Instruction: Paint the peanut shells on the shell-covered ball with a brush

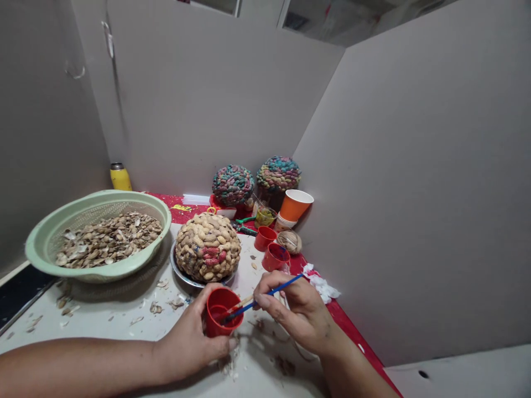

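At lower centre, just below the peanut ball [207,250], your left hand [187,341] is encircling the red cup [222,330] while your right hand [296,312] is pinching a blue brush [286,284] pointing down-left into it.

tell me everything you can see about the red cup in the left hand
The red cup is small, round and open-topped, and looks like smooth plastic. It tilts, showing its inside, where a blue stick and a paler stick reach in from the right hand. The left hand grips its outside. It is nearer the camera than the peanut-covered ball. Its contents are unclear.
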`<state>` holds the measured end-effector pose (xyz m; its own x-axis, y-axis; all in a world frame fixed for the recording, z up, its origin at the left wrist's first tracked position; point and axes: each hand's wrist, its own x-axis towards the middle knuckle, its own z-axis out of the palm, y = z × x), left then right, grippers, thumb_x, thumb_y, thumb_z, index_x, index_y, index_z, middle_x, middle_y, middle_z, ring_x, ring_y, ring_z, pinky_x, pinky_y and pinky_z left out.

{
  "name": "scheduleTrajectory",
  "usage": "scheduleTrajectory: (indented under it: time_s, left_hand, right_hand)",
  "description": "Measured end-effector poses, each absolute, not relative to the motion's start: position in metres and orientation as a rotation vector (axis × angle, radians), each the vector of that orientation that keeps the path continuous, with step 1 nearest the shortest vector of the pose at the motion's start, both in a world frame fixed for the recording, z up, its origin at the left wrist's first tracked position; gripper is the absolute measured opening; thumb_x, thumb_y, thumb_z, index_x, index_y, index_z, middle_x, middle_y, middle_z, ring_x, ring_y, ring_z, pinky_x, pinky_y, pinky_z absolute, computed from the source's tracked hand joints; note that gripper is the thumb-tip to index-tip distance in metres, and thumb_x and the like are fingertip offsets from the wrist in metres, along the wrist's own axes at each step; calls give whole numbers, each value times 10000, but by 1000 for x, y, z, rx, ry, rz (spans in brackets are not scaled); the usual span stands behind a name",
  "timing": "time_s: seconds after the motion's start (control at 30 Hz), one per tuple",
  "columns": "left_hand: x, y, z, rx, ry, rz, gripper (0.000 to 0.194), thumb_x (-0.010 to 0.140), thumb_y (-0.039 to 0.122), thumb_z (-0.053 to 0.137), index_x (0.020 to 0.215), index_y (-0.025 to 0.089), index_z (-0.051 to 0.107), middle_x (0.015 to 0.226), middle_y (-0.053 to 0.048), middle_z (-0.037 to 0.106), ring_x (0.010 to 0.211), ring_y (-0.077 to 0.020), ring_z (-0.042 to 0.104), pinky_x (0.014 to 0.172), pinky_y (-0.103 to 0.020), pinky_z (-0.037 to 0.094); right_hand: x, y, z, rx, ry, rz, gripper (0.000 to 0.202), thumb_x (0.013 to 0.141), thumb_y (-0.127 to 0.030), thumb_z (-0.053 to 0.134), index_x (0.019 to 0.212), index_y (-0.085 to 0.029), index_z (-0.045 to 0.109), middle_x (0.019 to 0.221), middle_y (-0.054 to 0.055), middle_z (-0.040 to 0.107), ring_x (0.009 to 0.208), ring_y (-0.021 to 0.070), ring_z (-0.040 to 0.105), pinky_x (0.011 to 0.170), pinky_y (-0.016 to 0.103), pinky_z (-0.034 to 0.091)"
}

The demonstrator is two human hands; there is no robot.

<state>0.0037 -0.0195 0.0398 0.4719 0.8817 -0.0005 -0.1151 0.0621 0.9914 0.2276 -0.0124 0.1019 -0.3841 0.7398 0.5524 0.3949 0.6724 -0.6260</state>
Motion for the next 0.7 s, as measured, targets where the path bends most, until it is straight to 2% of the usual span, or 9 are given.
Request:
scheduleTrajectory:
  time_s: [0.23, 0.37, 0.43, 0.6, 0.7]
  left_hand:
    - [4, -19, 34, 1147, 634, 851, 619, 671, 219, 873, 1204, 227, 559, 1083, -12, 686, 1022, -198, 588, 909, -321, 441]
    - [4, -20, 42, 1004, 617, 779, 588, 630, 193, 838, 1157, 236, 583, 884, 41, 651, 820, -156, 552, 759, -286, 417]
    - [4, -21, 45, 980, 622, 776, 538, 632, 206, 839, 1117, 246, 610, 819, 57, 630, 791, -155, 547, 761, -291, 409]
    - [6, -22, 38, 987, 601, 852, 648, 646, 353, 934, 1196, 257, 605, 1073, -28, 707, 1002, -208, 625, 911, -335, 441]
    - [5, -21, 33, 1028, 626, 867, 683, 668, 362, 929, 1233, 260, 560, 1167, -60, 716, 1072, -234, 642, 947, -358, 463]
  right_hand:
    - [227, -11, 98, -962, -1971, 524, 190, 996, -367, 638, 890, -216, 686, 748, 12, 701, 710, 150, 672, 583, 243, 469]
    - [225, -8, 99, -946, -1956, 542, 225, 1001, -372, 624, 861, -203, 675, 720, 9, 691, 634, 137, 650, 577, 247, 486]
    - [225, -7, 101, -932, -1946, 568, 246, 1008, -378, 610, 849, -201, 673, 712, 10, 692, 617, 135, 650, 583, 248, 502]
    - [228, -6, 104, -920, -1941, 653, 252, 1032, -348, 581, 877, -204, 717, 732, 23, 728, 655, 147, 697, 607, 247, 534]
    - [232, -7, 103, -928, -1934, 606, 234, 1017, -328, 610, 853, -209, 727, 736, 20, 730, 659, 142, 696, 593, 233, 531]
